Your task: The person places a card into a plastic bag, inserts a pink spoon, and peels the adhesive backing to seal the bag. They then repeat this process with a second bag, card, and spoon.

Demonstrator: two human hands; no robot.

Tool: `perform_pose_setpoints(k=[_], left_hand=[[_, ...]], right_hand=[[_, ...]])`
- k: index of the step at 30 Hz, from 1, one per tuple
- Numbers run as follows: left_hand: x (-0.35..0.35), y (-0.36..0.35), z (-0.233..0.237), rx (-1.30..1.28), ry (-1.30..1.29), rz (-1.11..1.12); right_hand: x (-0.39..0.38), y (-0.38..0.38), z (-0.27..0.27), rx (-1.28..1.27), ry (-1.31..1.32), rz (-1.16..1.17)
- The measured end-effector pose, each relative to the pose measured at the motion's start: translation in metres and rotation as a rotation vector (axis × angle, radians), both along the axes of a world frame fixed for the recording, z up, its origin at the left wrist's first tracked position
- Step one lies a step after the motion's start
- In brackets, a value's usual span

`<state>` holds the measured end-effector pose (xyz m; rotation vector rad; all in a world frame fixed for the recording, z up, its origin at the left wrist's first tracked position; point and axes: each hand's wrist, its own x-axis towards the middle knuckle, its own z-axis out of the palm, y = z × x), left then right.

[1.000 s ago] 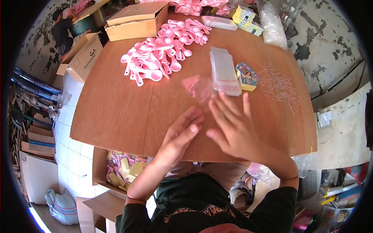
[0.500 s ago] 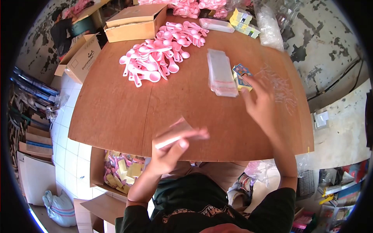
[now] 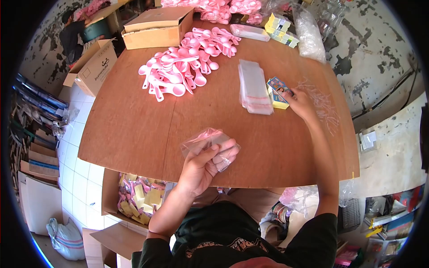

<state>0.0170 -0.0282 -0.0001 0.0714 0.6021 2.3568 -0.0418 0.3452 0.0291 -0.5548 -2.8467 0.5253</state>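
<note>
My left hand [image 3: 206, 163] is closed on a clear plastic bag [image 3: 196, 142] over the table's front part, thumb on top of the film. At the right, my right hand [image 3: 300, 102] pinches a blue printed card [image 3: 279, 85] just above a small stack of yellow-edged cards [image 3: 280, 103]. Directly left of that stack lies a pile of flat clear bags [image 3: 254, 87]. A heap of pink spoons [image 3: 178, 67] spreads over the back left of the brown table [image 3: 134, 129].
A cardboard box [image 3: 156, 33] stands at the back left. Bundled cards [image 3: 280, 29] and a plastic roll [image 3: 309, 38] lie at the back right. Thin plastic strips [image 3: 324, 107] are right of my right hand. Below the table's edge, a box holds packed items [image 3: 140, 196]. Another person [image 3: 71, 35] is far left.
My left hand has turned, and the bag in it now shows spread out. My right hand has closed on the blue card, which was under its fingertips before.
</note>
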Motion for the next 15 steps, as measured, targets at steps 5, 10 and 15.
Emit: perform_pose_setpoints(k=[5,10,15], left_hand=[[0.0,0.003,-0.002,-0.032,0.013,0.017],[-0.005,0.006,0.001,-0.062,0.071,0.147],[-0.015,0.006,0.003,-0.11,0.152,0.276]], right_hand=[[0.004,-0.005,-0.003,0.103,0.198,0.038],[0.01,-0.024,0.004,0.035,0.504,0.071],[0.054,-0.103,0.029,-0.502,0.564,0.229]])
